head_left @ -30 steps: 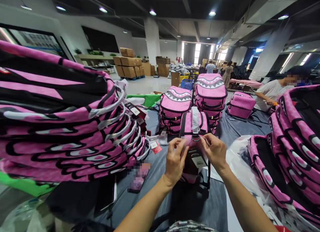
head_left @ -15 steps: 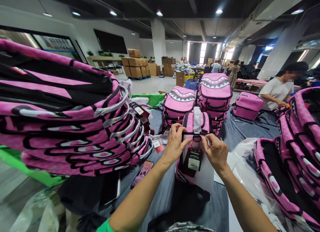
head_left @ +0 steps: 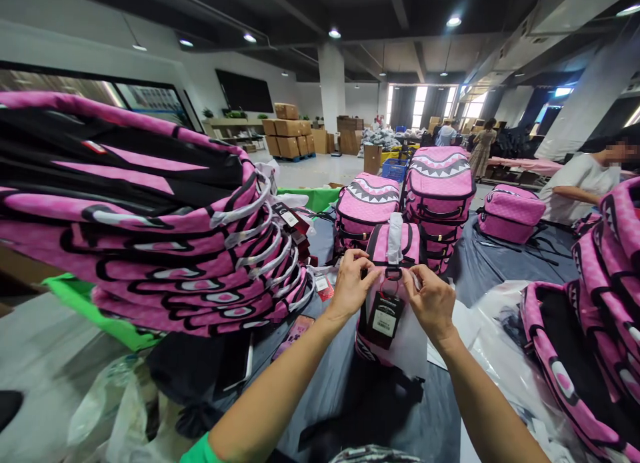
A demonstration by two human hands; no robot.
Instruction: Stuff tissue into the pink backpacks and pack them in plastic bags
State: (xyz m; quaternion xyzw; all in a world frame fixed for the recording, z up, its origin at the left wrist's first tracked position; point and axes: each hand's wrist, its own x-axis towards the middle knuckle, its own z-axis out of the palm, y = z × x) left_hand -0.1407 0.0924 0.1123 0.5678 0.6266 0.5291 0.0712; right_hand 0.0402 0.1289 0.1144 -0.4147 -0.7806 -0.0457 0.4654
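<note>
A translucent sheet (head_left: pixel 414 346) was pinched near its upper edge between the closed thumbs and fingers of the left hand (head_left: pixel 351 286) and right hand (head_left: pixel 433 303). It was held against the small pink bag (head_left: pixel 381 245), placed between the hands, with a black tag (head_left: pixel 385 320) hung in front.

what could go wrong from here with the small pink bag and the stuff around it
1. The black tag hangs on a thin red loop between the left hand and right hand, so it might snag or twist.
2. The phone lies close to the left forearm and might get nudged.
3. In the bag stack, upper bags jut past lower ones, so it could slip.
</note>
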